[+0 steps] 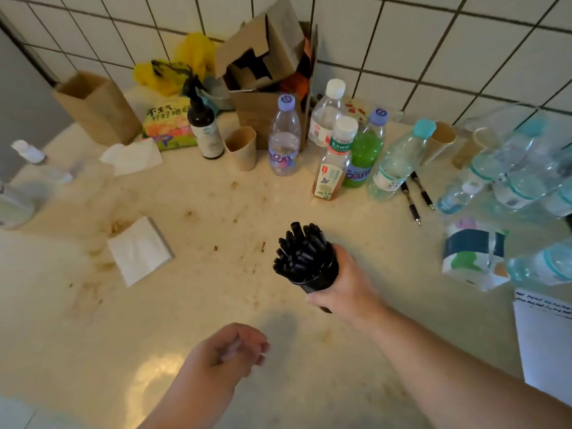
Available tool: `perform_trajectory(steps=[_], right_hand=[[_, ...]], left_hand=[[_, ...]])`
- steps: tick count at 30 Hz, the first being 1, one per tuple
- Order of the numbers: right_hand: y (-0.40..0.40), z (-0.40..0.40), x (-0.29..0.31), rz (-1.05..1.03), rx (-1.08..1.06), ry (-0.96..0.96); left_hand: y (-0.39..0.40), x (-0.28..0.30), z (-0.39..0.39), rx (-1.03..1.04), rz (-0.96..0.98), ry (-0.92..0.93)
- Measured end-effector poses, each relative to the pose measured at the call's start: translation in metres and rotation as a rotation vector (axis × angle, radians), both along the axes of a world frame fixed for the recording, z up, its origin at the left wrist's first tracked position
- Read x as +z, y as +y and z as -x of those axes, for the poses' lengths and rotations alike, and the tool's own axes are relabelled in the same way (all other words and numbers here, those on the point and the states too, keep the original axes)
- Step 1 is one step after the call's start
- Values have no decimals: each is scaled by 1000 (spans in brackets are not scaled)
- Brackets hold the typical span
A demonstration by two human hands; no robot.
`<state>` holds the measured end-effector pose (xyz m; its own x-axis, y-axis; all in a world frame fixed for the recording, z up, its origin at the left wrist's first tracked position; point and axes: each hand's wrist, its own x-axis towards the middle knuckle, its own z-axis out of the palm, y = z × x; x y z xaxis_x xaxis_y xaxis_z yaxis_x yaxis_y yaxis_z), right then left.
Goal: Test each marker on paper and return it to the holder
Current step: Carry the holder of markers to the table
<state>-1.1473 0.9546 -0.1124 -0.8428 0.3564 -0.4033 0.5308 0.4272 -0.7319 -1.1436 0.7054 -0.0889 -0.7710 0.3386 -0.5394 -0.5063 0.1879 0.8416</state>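
My right hand (343,289) grips a black cylindrical holder (322,275) above the middle of the stained counter. The holder is tilted toward the left and packed with several black markers (298,247), caps pointing up and left. My left hand (230,356) hovers lower, near the front, fingers loosely curled and holding nothing. A white paper sheet (544,332) with rows of dark blue test scribbles along its top lies at the right edge, partly cut off by the frame.
Several plastic bottles (332,159) and paper cups (241,148) stand along the tiled wall, with a cardboard box (263,75) and a brown paper bag (96,106) behind. Two black pens (416,195) lie right of the bottles. A folded napkin (139,250) lies left of centre.
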Motion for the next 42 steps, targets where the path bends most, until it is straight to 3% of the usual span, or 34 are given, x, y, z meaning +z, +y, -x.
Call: perform_trajectory(steps=[10, 20, 34, 42], right_hand=[[-38, 65, 4, -459, 332, -233], [-55, 80, 16, -801, 526, -292], [-20, 49, 28, -827, 480, -377], [12, 22, 30, -731, 374, -381]], left_hand=[[-31, -8, 4, 5, 61, 53], [-46, -16, -8, -16, 60, 29], [-41, -23, -10, -55, 61, 33], [-29, -29, -12, -122, 127, 28]])
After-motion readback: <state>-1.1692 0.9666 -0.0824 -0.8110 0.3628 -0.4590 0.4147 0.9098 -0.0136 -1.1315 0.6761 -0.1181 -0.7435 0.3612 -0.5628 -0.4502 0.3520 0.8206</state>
